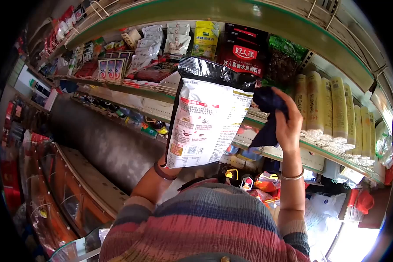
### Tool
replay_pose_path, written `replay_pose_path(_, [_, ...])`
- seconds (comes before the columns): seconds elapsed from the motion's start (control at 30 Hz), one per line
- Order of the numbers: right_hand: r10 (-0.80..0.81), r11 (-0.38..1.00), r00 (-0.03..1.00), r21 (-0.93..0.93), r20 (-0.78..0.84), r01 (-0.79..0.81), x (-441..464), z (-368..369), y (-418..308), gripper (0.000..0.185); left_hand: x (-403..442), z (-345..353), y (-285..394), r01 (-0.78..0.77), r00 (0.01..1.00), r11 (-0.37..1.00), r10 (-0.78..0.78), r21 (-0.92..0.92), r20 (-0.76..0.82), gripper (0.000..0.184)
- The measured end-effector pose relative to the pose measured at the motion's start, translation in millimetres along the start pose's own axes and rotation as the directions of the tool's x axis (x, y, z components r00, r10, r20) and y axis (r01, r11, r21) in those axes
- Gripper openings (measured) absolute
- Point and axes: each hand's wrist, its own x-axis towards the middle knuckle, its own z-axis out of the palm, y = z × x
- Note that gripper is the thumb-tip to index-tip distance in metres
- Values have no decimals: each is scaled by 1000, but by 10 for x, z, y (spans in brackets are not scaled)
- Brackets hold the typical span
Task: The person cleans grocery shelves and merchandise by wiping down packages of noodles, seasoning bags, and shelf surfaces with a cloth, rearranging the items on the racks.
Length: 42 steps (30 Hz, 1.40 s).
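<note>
Shelving [231,13] stocked with bags [242,53] and long yellow packs [339,107] stands ahead of the person, and a large white-and-black packet [207,118] is raised before it, slightly tilted, its printed side facing the camera. Dark cloth [267,134] is gripped between thumb and bent fingers of the right hand [289,124], just beside the packet's right edge; the left hand [162,160] is largely hidden behind the packet's lower left, its finger state undeterminable.
</note>
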Motion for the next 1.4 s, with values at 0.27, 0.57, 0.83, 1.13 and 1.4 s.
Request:
replay_pose_path(0.27, [-103,994,984,24,-144,108,-22,13,-243,47,-3,-26,-8,14,1000,1000,-14,-24,10,78])
replay_pose_path(0.57, [1,979,986,199,-168,33,-6,-5,-137,45,-11,-24,8,11,1000,1000,-10,-27,13,78])
replay_pose_path(0.83, [21,971,985,239,-172,21,-17,7,-154,46,19,-5,6,18,1000,1000,-18,-19,17,79])
replay_pose_path(1.13, [-62,970,990,228,-124,89,81,1,-455,45,64,52,-19,83,996,996,-84,40,25,79])
replay_pose_path(1.4, [-316,948,839,175,442,265,641,-82,-460,41,53,266,-22,329,929,904,-362,272,80,80])
